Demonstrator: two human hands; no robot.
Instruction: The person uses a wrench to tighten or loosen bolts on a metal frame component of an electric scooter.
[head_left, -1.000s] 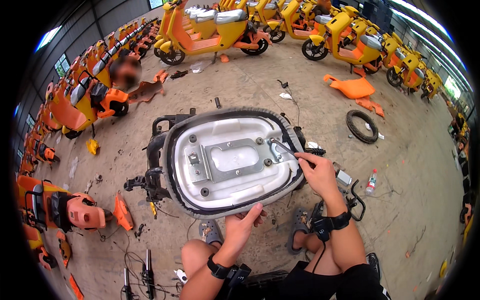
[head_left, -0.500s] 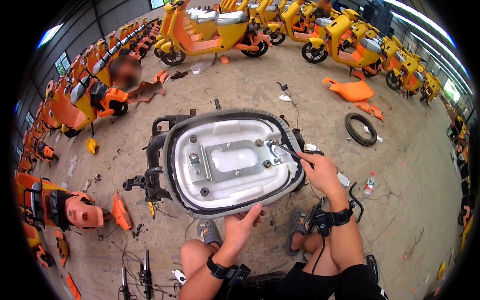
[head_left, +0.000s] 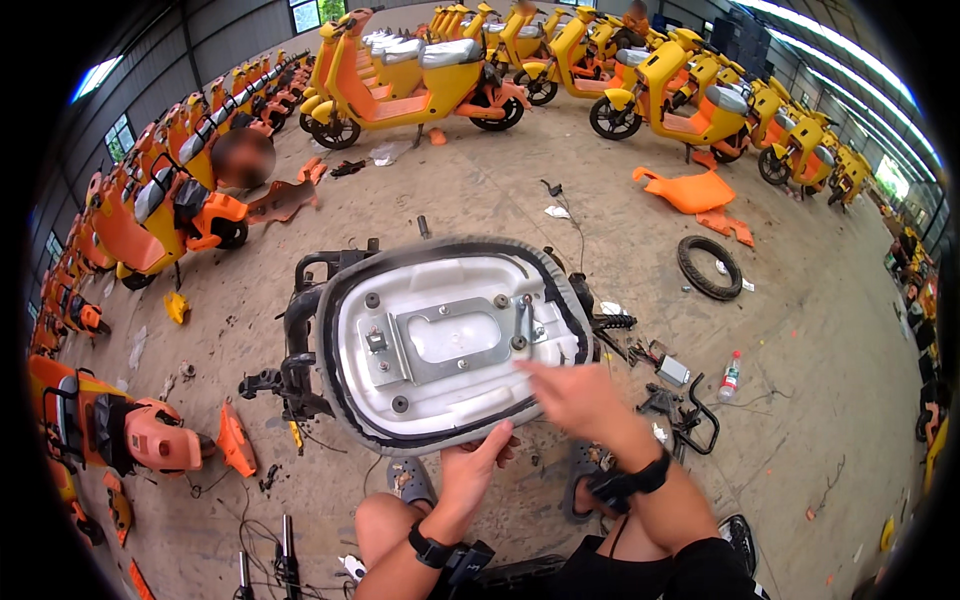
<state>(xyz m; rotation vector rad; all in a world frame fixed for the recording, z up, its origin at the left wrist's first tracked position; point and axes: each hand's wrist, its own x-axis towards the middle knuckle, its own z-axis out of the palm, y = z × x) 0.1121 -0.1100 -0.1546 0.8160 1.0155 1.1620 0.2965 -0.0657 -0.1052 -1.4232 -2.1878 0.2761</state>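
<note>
An upturned scooter seat (head_left: 450, 402) lies over a black scooter frame (head_left: 300, 325) in front of me. Its white plastic underside has a grey cover edge around it. A metal bracket plate (head_left: 435, 372) is fixed in the middle, with bolts and several rubber buffers. Near its right end sits a small silver hinge-like metal part (head_left: 526, 318). My left hand (head_left: 478, 452) grips the near rim, thumb at the edge and some fingers beneath. Over the near right part of the seat is my right hand (head_left: 580, 402), its fingers smeared by motion; whether it holds a tool is not visible.
A black tyre (head_left: 710, 268), an orange body panel (head_left: 690, 190) and a plastic bottle (head_left: 731, 375) lie on the floor to the right. Yellow scooters (head_left: 420, 85) stand in rows behind. Orange scooter parts (head_left: 165, 435) and shock absorbers (head_left: 287, 555) lie at left.
My right hand has left the hinge-like part, where it held a dark rod-like tool, and moved toward me and left. The left hand still grips the rim. The whole view has shifted slightly.
</note>
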